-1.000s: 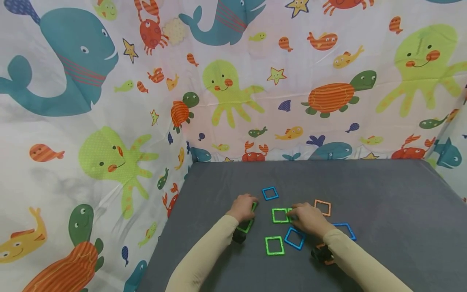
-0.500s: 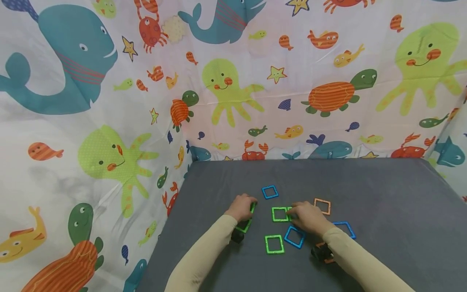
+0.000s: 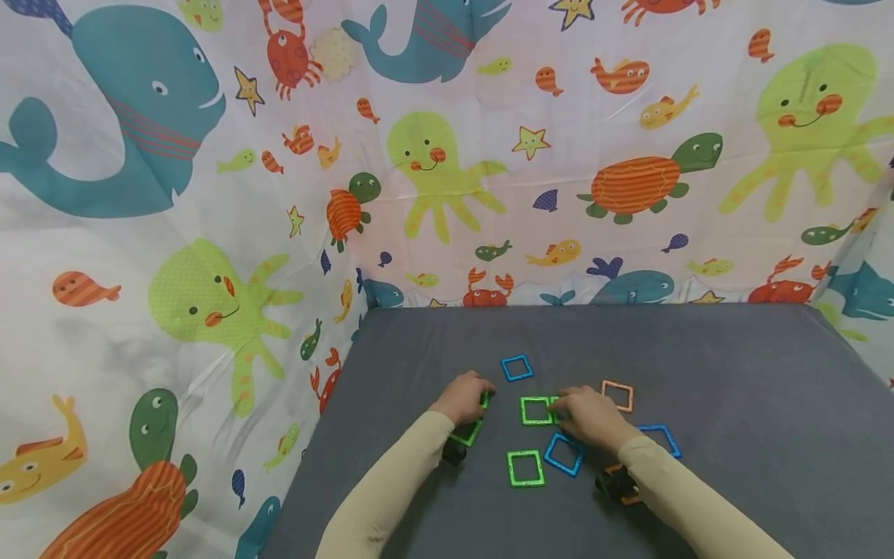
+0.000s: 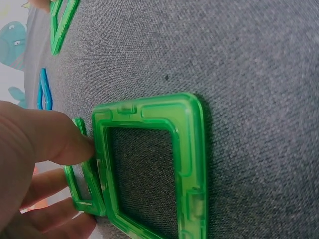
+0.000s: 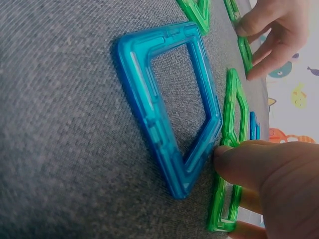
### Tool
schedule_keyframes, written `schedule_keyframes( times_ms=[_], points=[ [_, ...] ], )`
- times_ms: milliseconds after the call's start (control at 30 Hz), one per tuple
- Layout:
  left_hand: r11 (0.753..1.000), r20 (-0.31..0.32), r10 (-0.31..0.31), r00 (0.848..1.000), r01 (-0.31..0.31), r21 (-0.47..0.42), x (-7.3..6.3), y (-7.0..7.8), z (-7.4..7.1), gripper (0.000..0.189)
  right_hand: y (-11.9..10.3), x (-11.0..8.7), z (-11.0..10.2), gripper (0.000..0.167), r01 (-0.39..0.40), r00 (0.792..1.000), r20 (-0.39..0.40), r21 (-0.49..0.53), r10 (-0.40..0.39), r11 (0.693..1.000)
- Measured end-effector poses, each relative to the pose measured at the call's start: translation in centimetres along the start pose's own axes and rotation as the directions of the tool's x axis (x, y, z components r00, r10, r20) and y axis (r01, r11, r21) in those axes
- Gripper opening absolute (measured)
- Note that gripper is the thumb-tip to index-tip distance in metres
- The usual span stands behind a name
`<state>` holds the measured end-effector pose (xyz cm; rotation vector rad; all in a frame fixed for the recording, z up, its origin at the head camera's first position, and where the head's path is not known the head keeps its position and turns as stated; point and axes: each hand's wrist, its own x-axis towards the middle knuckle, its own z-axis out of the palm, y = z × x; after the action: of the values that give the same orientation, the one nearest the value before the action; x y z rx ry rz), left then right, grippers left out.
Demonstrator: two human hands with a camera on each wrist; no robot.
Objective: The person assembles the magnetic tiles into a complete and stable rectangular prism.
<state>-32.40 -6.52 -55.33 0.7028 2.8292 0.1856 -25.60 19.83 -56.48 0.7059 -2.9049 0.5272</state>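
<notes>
L hand (image 3: 461,397) pinches the far square (image 4: 91,179) of a green pair, thumb at the seam w/ the near square (image 4: 192,149), fingers round the other side. R hand (image 3: 590,415) also pinches: thumb by the seam of a 2nd green pair, fingers behind its right square (image 5: 217,206); its left square (image 3: 536,423) sticks out past the fingertips, toward L hand.

Key relation, I'd judge: the pairs' angle to each other. L pair's long axis runs away from the person, leaning a bit right; R pair's runs side to side, approx. level. Each pair is nearest its own hand; bare table (image 3: 733,373) btwn them, so they're apart. Single squares have no real long axis, only the pairs do.

Further out: tilted blue square (image 3: 573,473) just nearer the person than R pair, a corner toward it; loose green square (image 3: 525,485) left of that, edges approx. straight to the person. Small blue square (image 3: 518,379) beyond, btwn the hands; orange square (image 3: 618,383) just past R hand. Another blue piece (image 3: 672,442) is partly hidden by the R sleeve (image 3: 670,481); exact shape can't tell.
</notes>
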Motion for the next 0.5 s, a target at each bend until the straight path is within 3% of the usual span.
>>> schedule_keyframes(
  times_ms=[500],
  points=[
    [1.0, -0.051, 0.03, 0.998, -0.03, -0.003, -0.34, 0.07, -0.62, 0.039, 0.21, -0.13, 0.29, 0.027, -0.011, 1.0, -0.019, -0.012, 0.011, 1.0]
  ],
)
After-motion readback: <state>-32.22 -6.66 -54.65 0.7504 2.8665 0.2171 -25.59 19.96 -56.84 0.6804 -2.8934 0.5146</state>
